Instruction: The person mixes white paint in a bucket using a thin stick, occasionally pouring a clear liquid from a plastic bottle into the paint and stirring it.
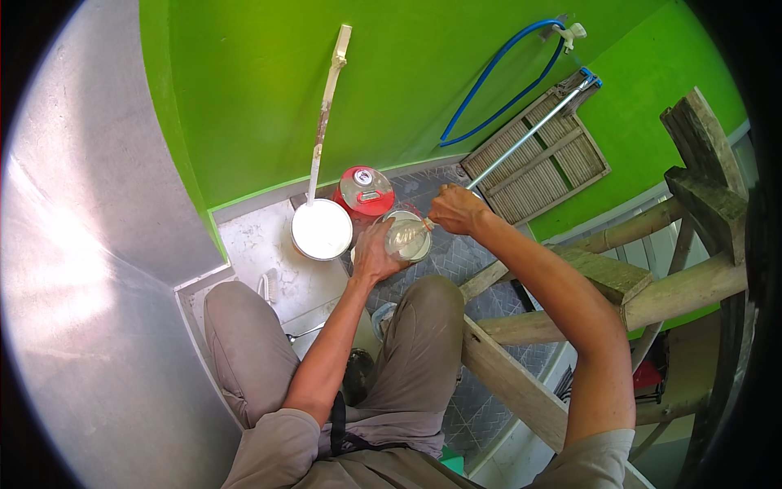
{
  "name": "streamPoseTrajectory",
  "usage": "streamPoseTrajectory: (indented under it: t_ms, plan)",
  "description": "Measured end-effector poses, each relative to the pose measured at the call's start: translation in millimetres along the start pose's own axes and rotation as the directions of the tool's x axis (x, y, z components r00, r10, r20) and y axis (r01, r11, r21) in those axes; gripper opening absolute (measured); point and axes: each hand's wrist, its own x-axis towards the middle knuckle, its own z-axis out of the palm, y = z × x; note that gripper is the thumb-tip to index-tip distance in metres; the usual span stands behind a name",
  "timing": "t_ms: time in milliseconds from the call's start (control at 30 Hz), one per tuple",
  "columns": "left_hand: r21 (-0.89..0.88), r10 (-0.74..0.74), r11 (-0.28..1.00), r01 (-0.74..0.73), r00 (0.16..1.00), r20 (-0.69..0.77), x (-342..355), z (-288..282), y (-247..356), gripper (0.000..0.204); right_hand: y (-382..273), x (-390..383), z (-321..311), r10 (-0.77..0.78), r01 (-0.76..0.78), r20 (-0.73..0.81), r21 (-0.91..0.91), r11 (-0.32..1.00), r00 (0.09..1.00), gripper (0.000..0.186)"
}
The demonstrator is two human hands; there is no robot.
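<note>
My left hand (376, 254) is wrapped around the side of a clear plastic bottle (404, 236), which lies tilted in front of my knees. My right hand (456, 210) is closed at the bottle's narrow end; its fingertips hide part of the neck. Below the bottle a pale round rim shows, mostly covered, so I cannot tell what it belongs to. Just left of my left hand stands a bucket of white paint (321, 231) with a long paint-smeared wooden stick (327, 114) standing in it. Behind the bottle sits a red metal can (376, 205) with a silver cap.
A metal pole (529, 133) with a blue end leans by the green wall, its lower end hidden behind my right hand. A blue hose (472, 91) hangs from a white tap (573, 34). A slatted wooden panel (533, 155) leans behind. Bamboo and timber framing (529, 326) stands close at right.
</note>
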Motion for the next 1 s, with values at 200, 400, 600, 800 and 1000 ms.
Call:
streamPoseTrajectory:
  t_ms: [200, 400, 600, 800, 1000]
  plan:
    - [-0.031, -0.002, 1.0, 0.002, 1.0, 0.008, 0.1, 1.9, 4.4, 0.092, -0.9, -2.2, -0.1, 0.016, -0.016, 0.014, -0.003, 1.0, 1.0, 0.021]
    - [-0.024, 0.002, 1.0, -0.002, 1.0, 0.007, -1.3, 3.9, -3.8, 0.094, -4.1, 1.9, -5.5, 0.01, -0.009, 0.024, -0.015, 1.0, 1.0, 0.021]
    - [-0.03, 0.01, 1.0, -0.01, 1.0, -0.01, -0.7, 5.6, -4.6, 0.097, -3.8, 4.6, -5.2, 0.012, -0.012, 0.029, -0.004, 1.0, 1.0, 0.021]
    - [-0.017, 0.007, 1.0, -0.006, 1.0, 0.003, -0.5, 3.4, -3.9, 0.099, -1.3, 5.6, -3.3, 0.019, -0.019, 0.02, -0.01, 1.0, 1.0, 0.021]
    - [-0.014, 0.02, 1.0, -0.02, 1.0, -0.013, 1.0, 2.0, -2.6, 0.097, -0.5, 6.1, -6.3, 0.003, -0.003, 0.034, 0.0, 1.0, 0.999, 0.02]
